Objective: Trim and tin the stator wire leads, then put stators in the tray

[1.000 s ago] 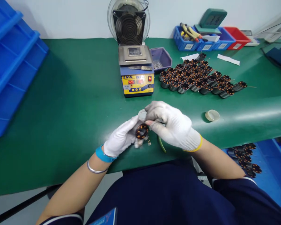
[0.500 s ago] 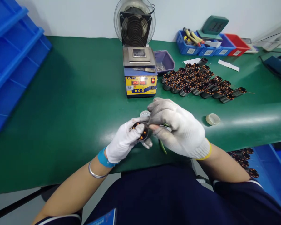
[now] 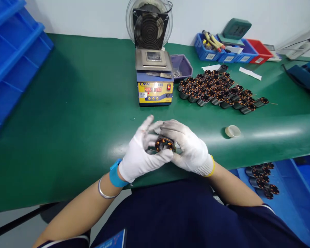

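Note:
A dark, round motor stator [image 3: 159,146] with orange copper windings is between my gloved hands, its open end facing up. My right hand [image 3: 188,144] grips it from the right, fingers curled over the far side and thumb near the front rim. On the other side, my left hand [image 3: 142,155] has its fingers spread and slightly blurred, with the thumb reaching across the stator's near rim. Thin wire ends stick out at both sides of the stator. The right hand's palm side is hidden.
Ahead stands a yellow and blue solder pot [image 3: 155,93] with a fan [image 3: 150,31] behind it. Several stators [image 3: 212,88] cluster to the right, near a small cup [image 3: 233,131]. Blue racks [image 3: 15,62] rise at left; a blue crate [image 3: 286,193] with stators sits lower right.
My left fingers have let go and spread out from the stator. My right hand has moved left and closed round it. The stator has shifted slightly right, and the solder pot's display digits differ.

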A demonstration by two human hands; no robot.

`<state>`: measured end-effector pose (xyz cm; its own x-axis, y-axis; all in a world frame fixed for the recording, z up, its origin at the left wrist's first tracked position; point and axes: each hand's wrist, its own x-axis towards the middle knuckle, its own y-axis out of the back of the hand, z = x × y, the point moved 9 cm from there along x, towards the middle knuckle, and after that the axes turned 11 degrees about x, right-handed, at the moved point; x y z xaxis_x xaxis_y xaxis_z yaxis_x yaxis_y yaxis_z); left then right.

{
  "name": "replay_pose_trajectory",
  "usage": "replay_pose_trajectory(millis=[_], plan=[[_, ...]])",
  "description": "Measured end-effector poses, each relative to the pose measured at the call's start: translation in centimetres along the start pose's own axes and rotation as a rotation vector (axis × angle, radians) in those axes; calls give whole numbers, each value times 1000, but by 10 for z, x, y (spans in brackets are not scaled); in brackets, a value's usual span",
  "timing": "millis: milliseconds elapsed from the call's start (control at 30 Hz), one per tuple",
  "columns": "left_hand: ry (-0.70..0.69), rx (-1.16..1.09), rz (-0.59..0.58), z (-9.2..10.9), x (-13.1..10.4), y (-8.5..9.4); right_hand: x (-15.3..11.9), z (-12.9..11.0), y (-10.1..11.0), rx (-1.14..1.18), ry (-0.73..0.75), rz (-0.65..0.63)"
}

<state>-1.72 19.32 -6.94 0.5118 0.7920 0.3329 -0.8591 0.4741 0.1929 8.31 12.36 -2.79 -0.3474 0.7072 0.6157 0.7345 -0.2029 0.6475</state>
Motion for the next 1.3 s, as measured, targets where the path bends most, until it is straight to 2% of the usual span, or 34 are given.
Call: replay_pose_trajectory(millis=[67, 133, 167, 233, 333, 367, 400, 433, 467, 500, 533, 633, 700, 767, 833, 900, 933, 1000, 1133, 1233, 1300], plan=[[-204, 150, 102, 14, -3, 10, -2, 1, 4, -36, -26, 3], [-317, 349, 100, 23, -5, 10, -4, 2, 9, -78, -51, 6], [-324, 428, 74, 24, -5, 8, -5, 3, 12, -100, -62, 22], [-260, 452, -48, 20, -3, 4, -8, 4, 19, -143, -73, 64], [-50, 138, -360, 8, -6, -11, -11, 6, 28, -192, -76, 117], [25, 17, -374, 4, -6, -10, -12, 8, 29, -204, -81, 125], [87, -78, -308, -1, -4, -4, -13, 9, 31, -212, -86, 131], [131, -135, -183, -6, -1, 7, -13, 10, 31, -216, -95, 136], [157, -151, -53, -10, 1, 17, -13, 11, 31, -217, -106, 135], [173, -137, 28, -14, 2, 22, -13, 12, 30, -217, -118, 130], [197, -107, 31, -17, 2, 19, -12, 12, 28, -218, -126, 123], [325, -35, -191, -28, -4, -12, -11, 9, 23, -220, -111, 115], [359, -58, -204, -28, -10, -19, -11, 9, 22, -199, -113, 122], [302, -123, -64, -21, -10, -8, -13, 13, 24, -169, -144, 129], [231, -190, 139, -16, -9, 13, -15, 22, 27, -166, -192, 134], [214, -241, 345, -20, -8, 34, -17, 35, 28, -200, -252, 117], [227, -257, 422, -25, -6, 42, -18, 44, 27, -225, -297, 92], [281, -279, 500, -39, 0, 50, -18, 63, 23, -286, -414, 9], [373, -324, 489, -64, 14, 50, -12, 86, 10, -449, -596, -254], [406, -331, 470, -77, 19, 50, -1, 86, 0, -545, -615, -454], [419, -333, 468, -83, 20, 51, 5, 83, -5, -577, -589, -539]])
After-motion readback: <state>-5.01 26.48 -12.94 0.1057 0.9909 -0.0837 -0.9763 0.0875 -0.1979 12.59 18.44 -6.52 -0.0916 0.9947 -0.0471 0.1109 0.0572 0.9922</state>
